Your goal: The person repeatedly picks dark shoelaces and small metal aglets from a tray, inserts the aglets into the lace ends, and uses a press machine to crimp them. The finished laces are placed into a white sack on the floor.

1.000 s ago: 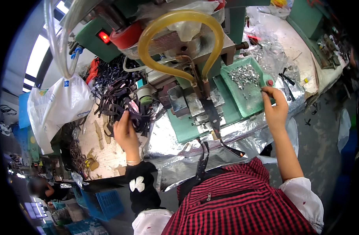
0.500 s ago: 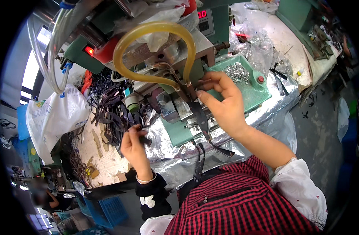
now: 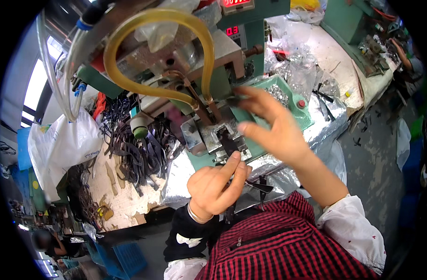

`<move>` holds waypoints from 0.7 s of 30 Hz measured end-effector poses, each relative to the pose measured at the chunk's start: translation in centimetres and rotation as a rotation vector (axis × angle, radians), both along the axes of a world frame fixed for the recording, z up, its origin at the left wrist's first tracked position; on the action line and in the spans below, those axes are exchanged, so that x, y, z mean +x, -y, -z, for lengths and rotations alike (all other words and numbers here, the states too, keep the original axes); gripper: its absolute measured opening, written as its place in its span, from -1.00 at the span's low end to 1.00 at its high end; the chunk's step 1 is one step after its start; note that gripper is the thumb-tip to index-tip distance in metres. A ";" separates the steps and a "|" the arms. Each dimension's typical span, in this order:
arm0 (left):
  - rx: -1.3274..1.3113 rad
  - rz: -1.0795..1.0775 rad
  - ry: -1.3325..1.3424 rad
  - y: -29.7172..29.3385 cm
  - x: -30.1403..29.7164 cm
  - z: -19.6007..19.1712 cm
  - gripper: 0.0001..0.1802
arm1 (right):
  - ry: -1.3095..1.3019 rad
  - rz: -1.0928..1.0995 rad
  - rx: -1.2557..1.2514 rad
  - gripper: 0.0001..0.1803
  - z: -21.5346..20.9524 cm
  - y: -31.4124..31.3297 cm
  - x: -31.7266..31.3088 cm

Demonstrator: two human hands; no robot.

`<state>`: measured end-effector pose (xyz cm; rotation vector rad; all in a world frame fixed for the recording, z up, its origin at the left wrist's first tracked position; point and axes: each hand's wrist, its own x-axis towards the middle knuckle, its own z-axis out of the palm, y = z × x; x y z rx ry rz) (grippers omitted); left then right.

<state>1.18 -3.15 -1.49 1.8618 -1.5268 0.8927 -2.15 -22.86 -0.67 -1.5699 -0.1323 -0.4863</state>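
My left hand [image 3: 218,186] is closed, index finger and thumb pressed on the lower end of a dark flat strip [image 3: 228,142] that looks like a spectacle temple. The strip lies in a metal jig [image 3: 218,152] under two copper-coloured prongs [image 3: 209,113] of a green bench machine [image 3: 248,44]. To the right of the jig, my right hand [image 3: 281,128] is blurred by motion, thumb and fingers apart, with nothing visible between them. Below the left fingers, another dark temple-like piece [image 3: 260,187] hangs over the foil-covered edge.
A looped yellow hose [image 3: 157,14] arches above the jig. To the right lies a green tray [image 3: 295,114] with small metal parts. Many dark strips [image 3: 139,158] are heaped on the left, beside a white plastic bag [image 3: 64,144]. Foil [image 3: 176,184] covers the bench front.
My left hand has moved right from beside the heap to the strip at the jig. My right hand has opened away from the prongs. The strip now lies in the jig.
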 end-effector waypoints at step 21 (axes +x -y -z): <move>-0.124 -0.090 -0.213 -2.9 -3.9 0.0 -0.58 | -0.156 0.741 -0.937 -0.90 9.6 5.5 -1.2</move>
